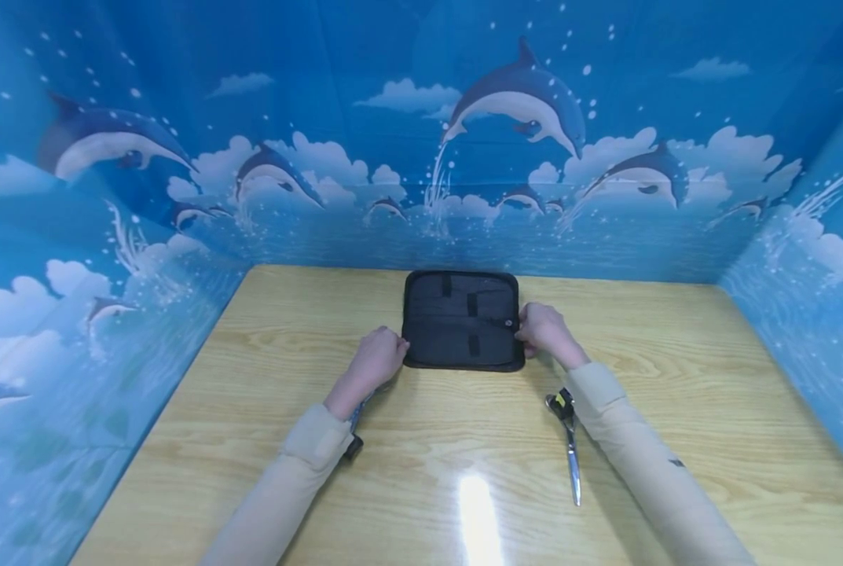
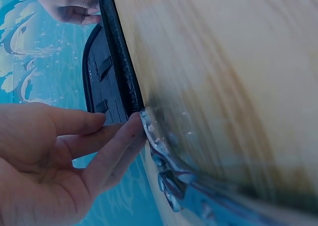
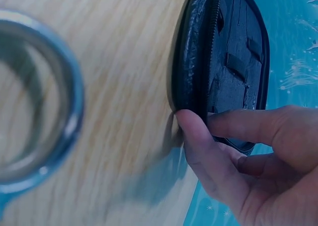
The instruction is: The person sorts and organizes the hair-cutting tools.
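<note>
An unfolded black zip case (image 1: pixel 456 342) lies on the table, its inside with small elastic loops facing up. My left hand (image 1: pixel 379 358) pinches its near left edge between thumb and fingers; in the left wrist view the fingertips (image 2: pixel 133 120) are at the zipped rim. On the opposite side my right hand (image 1: pixel 544 330) grips the right edge, thumb and forefinger on either side of the rim in the right wrist view. Close by the left hand is a shiny metal tool (image 2: pixel 174 171), partly hidden under the forearm in the head view.
A slim silver tool (image 1: pixel 573 456) with a ring end and a black and yellow piece lies beside the right forearm. Its metal ring (image 3: pixel 74 102) looms large in the right wrist view. A blue dolphin-print curtain (image 1: pixel 393 157) encloses the wooden table (image 1: pixel 308 306) at the back and sides.
</note>
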Tool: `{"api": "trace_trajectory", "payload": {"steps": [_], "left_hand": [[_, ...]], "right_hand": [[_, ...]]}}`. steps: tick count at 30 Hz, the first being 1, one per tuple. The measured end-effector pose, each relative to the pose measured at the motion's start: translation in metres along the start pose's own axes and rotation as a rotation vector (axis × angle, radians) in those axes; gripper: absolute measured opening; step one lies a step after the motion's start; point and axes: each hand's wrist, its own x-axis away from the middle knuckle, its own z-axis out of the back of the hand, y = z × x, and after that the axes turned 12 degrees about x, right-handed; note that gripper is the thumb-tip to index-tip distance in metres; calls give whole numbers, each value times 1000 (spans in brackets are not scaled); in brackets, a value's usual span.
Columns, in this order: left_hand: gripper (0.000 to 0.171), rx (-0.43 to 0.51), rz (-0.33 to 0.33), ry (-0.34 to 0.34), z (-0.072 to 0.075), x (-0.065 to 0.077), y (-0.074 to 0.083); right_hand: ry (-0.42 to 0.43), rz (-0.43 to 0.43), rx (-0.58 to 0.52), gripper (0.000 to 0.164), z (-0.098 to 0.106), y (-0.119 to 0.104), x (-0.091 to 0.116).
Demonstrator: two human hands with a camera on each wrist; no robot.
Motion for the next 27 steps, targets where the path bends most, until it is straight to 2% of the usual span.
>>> {"api": "trace_trajectory", "payload": {"steps": [11,19,27], "left_hand": [[44,-20,-31,15,-1,5,-1],[48,-15,-82,13,1,7,-2],[46,-7,-61,8,0,9,-1]], "right_hand": [[2,2,11,38,-2,0,5],[-3,0,15,39,-2,1,7],[-2,-3,9,41,-3,1,8]]}}
